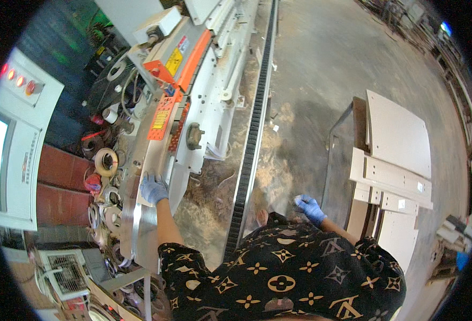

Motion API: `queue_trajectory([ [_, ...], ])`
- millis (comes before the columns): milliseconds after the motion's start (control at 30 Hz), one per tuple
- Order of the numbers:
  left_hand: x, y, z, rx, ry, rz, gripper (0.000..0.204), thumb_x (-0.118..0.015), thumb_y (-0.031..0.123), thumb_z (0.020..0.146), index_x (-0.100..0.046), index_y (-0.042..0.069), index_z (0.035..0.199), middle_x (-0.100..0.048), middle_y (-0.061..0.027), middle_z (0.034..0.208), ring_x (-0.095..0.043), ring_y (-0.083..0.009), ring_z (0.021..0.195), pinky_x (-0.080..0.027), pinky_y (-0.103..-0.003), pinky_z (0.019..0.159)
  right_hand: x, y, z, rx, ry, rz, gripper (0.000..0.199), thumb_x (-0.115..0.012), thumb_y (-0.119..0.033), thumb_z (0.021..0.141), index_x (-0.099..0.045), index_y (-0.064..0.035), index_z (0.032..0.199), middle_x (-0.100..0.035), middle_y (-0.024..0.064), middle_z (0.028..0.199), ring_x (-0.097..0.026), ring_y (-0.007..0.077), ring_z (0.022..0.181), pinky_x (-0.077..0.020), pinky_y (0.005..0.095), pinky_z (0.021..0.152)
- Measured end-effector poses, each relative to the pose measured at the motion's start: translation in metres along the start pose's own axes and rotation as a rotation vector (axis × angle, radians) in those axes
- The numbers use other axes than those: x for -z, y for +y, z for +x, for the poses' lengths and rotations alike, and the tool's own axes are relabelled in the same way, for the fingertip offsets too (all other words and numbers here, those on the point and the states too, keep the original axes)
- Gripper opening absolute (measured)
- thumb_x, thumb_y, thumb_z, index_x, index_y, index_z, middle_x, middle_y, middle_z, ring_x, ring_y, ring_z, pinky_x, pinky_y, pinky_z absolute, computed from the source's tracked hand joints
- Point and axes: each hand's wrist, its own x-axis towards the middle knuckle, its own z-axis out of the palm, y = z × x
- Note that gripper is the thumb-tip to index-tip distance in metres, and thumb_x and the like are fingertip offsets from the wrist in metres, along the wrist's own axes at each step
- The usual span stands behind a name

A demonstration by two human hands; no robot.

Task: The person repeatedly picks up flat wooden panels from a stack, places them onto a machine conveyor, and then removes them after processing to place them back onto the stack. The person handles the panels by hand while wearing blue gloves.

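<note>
My left hand [154,188], in a blue glove, lies with its fingers stretched out on a pale narrow board [153,160]. That board lies along the infeed of a long white and orange machine [193,115], and its far end runs beneath an orange guard plate [161,119]. Away from the machine, in front of my body, my right hand [311,209] hangs in a matching blue glove with its fingers curled together. A small whitish bit shows at its fingertips; whether that is a held thing or the glove's tip is unclear.
Between my hands runs a black roller track [252,123] with a metal edge. White drilled panels [399,134] are stacked on a stand at the right. Rolls of edging tape [106,161] crowd the machine's left side, near a control panel [24,142]. Dust and scraps litter the floor.
</note>
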Motion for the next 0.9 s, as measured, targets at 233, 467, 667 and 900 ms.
queue_trajectory([
  [233,-0.015,0.046,0.053,0.03,-0.346,0.16,0.048,-0.05,0.043,0.083,-0.06,0.007,0.113,-0.057,-0.0163,0.117,-0.055,-0.0317,0.104,-0.043,-0.042,0.087,0.042,0.021,-0.029,-0.052,0.161,-0.197,0.034,-0.06,-0.035,0.087,-0.056,-0.0013,0.085,-0.058,0.0044,0.072,-0.054,0.0134,0.065,-0.0463,0.0318,0.063],
  [467,0.001,0.113,0.053,0.06,-0.082,-0.565,0.053,-0.042,0.042,0.091,-0.047,0.005,0.129,-0.051,-0.0124,0.129,-0.055,-0.03,0.108,-0.046,-0.038,0.087,0.124,0.029,-0.035,0.105,0.833,0.114,0.028,-0.068,-0.027,0.081,-0.062,-0.0042,0.096,-0.063,0.0044,0.085,-0.055,0.0132,0.079,-0.0462,0.0284,0.073],
  [667,0.032,0.171,-0.053,-0.23,-0.232,-0.92,0.035,-0.053,0.007,0.085,-0.056,0.003,0.119,-0.047,-0.0129,0.131,-0.04,-0.0243,0.123,-0.034,-0.037,0.102,0.228,-0.001,-0.001,0.141,1.306,0.276,0.04,-0.067,-0.037,0.079,-0.059,-0.0073,0.106,-0.062,0.0095,0.097,-0.059,0.0203,0.08,-0.0458,0.0369,0.068],
  [900,0.104,0.217,-0.119,-0.258,-0.347,-1.091,0.034,-0.059,0.015,0.084,-0.058,0.0,0.115,-0.045,-0.0179,0.131,-0.043,-0.0287,0.122,-0.033,-0.039,0.102,0.234,-0.081,-0.002,-0.153,1.141,-1.115,0.055,-0.068,-0.048,0.068,-0.061,-0.011,0.108,-0.054,0.0092,0.116,-0.049,0.0268,0.109,-0.036,0.0425,0.093],
])
